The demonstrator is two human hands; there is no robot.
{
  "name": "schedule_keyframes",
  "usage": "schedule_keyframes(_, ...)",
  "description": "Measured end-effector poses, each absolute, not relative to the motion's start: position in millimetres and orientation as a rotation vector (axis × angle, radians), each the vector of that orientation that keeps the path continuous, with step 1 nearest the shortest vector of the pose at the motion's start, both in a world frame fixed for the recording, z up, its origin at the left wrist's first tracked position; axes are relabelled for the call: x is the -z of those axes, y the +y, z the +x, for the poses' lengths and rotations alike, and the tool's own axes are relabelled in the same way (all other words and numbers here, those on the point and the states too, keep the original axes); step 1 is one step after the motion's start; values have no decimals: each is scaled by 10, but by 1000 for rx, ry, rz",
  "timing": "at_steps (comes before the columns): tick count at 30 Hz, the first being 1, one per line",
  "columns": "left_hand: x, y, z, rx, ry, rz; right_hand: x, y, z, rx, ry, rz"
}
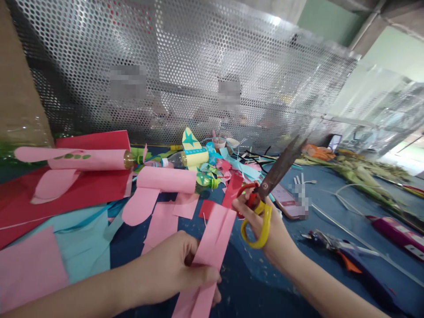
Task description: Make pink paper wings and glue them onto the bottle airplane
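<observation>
My left hand (180,267) is closed on a folded strip of pink paper (215,240), pinching it near its lower half so the strip stands up and tilts to the right. My right hand (265,225) grips red-and-yellow-handled scissors (274,176), fingers through the loops; the dark blades point up and to the right, away from the paper and nearly closed. The scissors' handle sits just right of the strip's upper edge.
A blue table (265,282) carries pink-wrapped plastic bottles (165,179), a red sheet (66,185), pink and light blue paper offcuts, a yellow paper rocket (194,152), a phone (291,201), and tools and green stalks at right. A perforated metal screen (198,66) closes off the back.
</observation>
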State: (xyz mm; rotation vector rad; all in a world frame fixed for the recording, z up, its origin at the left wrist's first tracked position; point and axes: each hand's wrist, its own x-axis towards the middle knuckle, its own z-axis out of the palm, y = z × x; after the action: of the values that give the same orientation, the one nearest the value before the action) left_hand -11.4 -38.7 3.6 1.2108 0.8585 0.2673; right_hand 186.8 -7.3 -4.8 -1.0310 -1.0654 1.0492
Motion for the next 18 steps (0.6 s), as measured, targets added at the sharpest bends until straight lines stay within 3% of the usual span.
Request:
schedule_keyframes(11,80,-322,-81,-461,870,1068,137,-209,1763,-1521,-1348,-968)
schedule_keyframes(18,102,-345,-79,-427,870,1036,63,-172,1783,-1354,-1174,-1089)
